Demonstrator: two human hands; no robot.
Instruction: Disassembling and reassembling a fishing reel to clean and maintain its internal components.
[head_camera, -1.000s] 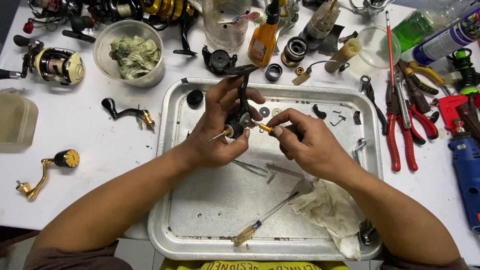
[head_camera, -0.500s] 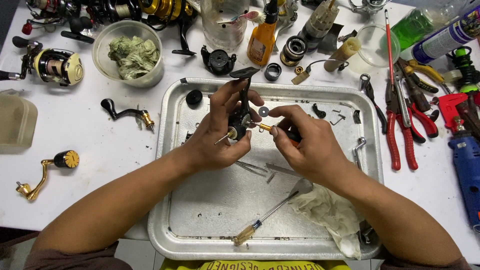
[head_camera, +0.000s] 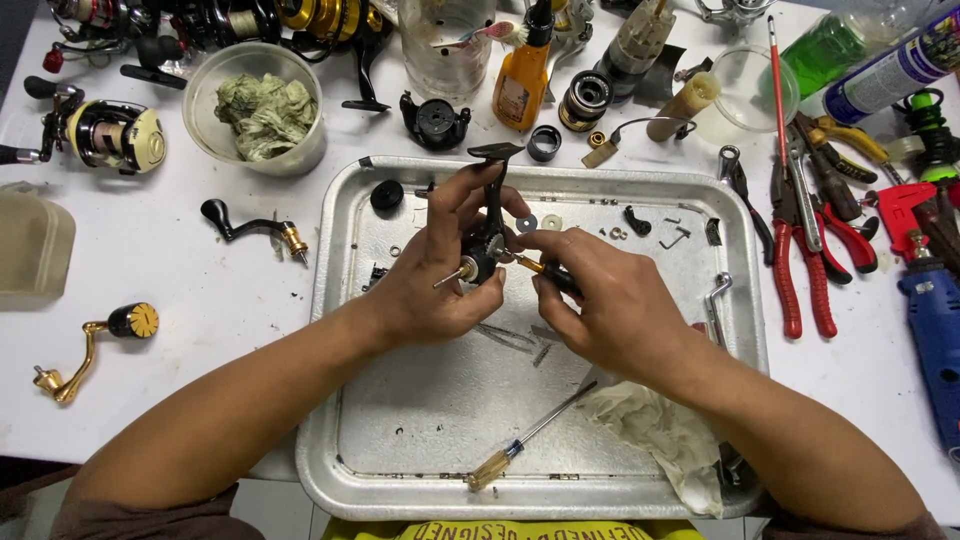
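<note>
Far left on the white table (head_camera: 180, 290): a cream-sided fishing reel (head_camera: 110, 135), a gold crank handle (head_camera: 95, 345) and a black one with a gold end (head_camera: 252, 226), laid apart, likely as removed parts. Just beyond, a clear tub of crumpled greenish rags (head_camera: 258, 110), set close for wiping.

In the middle, a metal tray (head_camera: 345, 300), raised rim apparently there to catch small bits: a black round cap (head_camera: 386, 194), washers (head_camera: 540, 222) and tiny screws lying loose on it. Above the tray, left hand (head_camera: 435, 280) in a closed grip around a black reel body (head_camera: 487, 240), its foot pointing up and away, a thin shaft sticking out sideways; held off the tray, probably to turn the work toward the eyes. Right hand (head_camera: 605, 305) pinching a small black-handled screwdriver (head_camera: 545, 272), tip resting against the reel body. Lower down, a wooden-handled screwdriver (head_camera: 530, 440) lying idle beside a crumpled cloth (head_camera: 650, 430).

Right of the tray: red-handled pliers (head_camera: 800, 250) lined up within reach, a blue power tool (head_camera: 935, 330) at the edge.
</note>
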